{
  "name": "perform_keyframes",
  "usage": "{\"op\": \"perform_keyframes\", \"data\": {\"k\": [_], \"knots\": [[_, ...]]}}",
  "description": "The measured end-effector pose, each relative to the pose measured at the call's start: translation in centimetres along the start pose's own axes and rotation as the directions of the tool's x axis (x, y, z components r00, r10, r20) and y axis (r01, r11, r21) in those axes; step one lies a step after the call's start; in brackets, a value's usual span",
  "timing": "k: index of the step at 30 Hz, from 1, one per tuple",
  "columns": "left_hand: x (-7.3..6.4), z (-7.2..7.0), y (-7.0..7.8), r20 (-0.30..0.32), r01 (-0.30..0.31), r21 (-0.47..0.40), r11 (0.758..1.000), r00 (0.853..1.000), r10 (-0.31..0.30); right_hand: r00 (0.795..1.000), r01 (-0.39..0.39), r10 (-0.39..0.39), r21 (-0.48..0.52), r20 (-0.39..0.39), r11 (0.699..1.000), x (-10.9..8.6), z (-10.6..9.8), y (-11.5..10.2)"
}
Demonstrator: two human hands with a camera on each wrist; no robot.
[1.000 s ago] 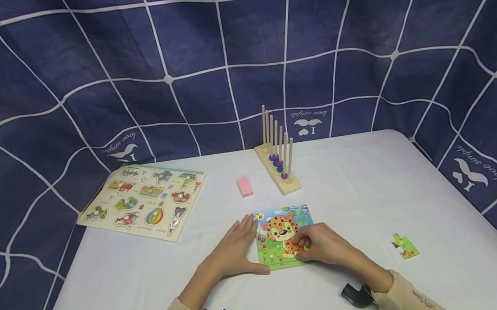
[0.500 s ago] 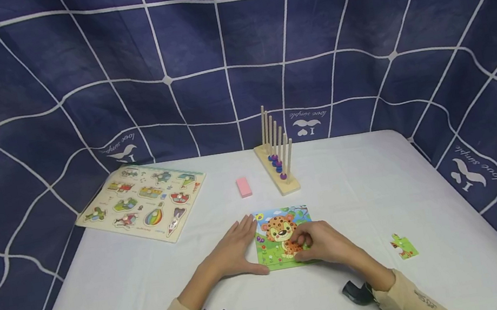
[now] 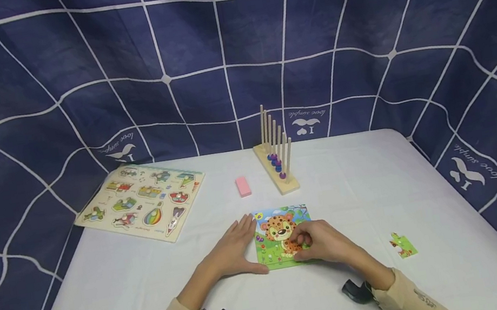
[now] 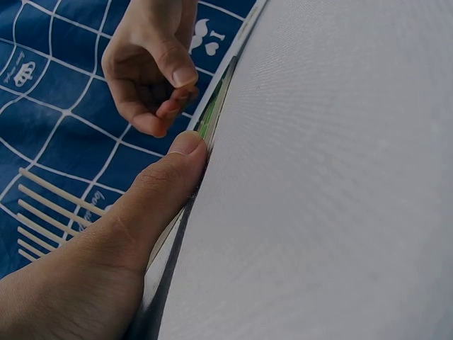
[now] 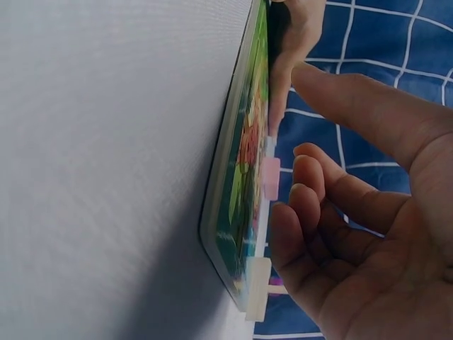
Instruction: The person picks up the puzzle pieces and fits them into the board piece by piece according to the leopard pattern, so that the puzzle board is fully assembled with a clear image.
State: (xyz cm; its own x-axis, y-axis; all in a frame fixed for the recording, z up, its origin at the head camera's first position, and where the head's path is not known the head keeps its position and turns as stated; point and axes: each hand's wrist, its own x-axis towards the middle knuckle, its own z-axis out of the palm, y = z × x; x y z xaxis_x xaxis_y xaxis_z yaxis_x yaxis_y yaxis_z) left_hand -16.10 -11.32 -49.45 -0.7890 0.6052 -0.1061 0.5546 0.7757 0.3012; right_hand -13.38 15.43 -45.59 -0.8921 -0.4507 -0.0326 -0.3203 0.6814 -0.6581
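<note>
A jigsaw puzzle board (image 3: 269, 250) with a cartoon leopard on green grass lies flat in the head view. My left hand (image 3: 234, 248) rests along its left side, fingers extended, thumb at the near left corner. In the left wrist view that thumb (image 4: 170, 173) touches the board's edge. Over the lower right part of the puzzle is my right hand (image 3: 325, 243), which hides that corner. The right wrist view shows its fingers (image 5: 304, 219) loosely bent, thumb apart from them, with nothing seen between. A loose green jigsaw piece (image 3: 404, 244) lies off to the right.
A wooden peg stand (image 3: 285, 182) with several upright rods and coloured beads is beyond the puzzle. Left of it lies a pink block (image 3: 243, 186). A knob puzzle board (image 3: 138, 203) sits at the back left. Blue cloth (image 3: 233, 91) hangs around the white table (image 3: 274, 309).
</note>
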Motion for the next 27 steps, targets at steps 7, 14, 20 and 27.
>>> {"op": "perform_keyframes", "data": {"k": [7, 14, 20, 27], "knots": [[0.0, -0.1, 0.0, 0.002, -0.003, 0.002, 1.000, 1.000, 0.003, 1.000, -0.001, 0.001, -0.018, 0.007, 1.000, -0.2, -0.3, -0.2], [0.0, 0.1, 0.1, -0.004, -0.001, -0.011, 1.000, 1.000, 0.001, 0.999, 0.034, -0.034, -0.009, 0.024, 0.999, -0.9, -0.8, 0.0], [-0.1, 0.2, 0.0, -0.014, -0.009, -0.015, 1.000, 1.000, 0.009, 0.998, 0.047, -0.046, -0.027, 0.037, 0.999, -2.2, -1.7, 1.3], [-0.1, 0.0, -0.1, -0.024, -0.016, -0.020, 1.000, 1.000, 0.016, 1.000, 0.008, -0.007, -0.044, 0.028, 0.999, -4.3, -3.5, 3.2]]}}
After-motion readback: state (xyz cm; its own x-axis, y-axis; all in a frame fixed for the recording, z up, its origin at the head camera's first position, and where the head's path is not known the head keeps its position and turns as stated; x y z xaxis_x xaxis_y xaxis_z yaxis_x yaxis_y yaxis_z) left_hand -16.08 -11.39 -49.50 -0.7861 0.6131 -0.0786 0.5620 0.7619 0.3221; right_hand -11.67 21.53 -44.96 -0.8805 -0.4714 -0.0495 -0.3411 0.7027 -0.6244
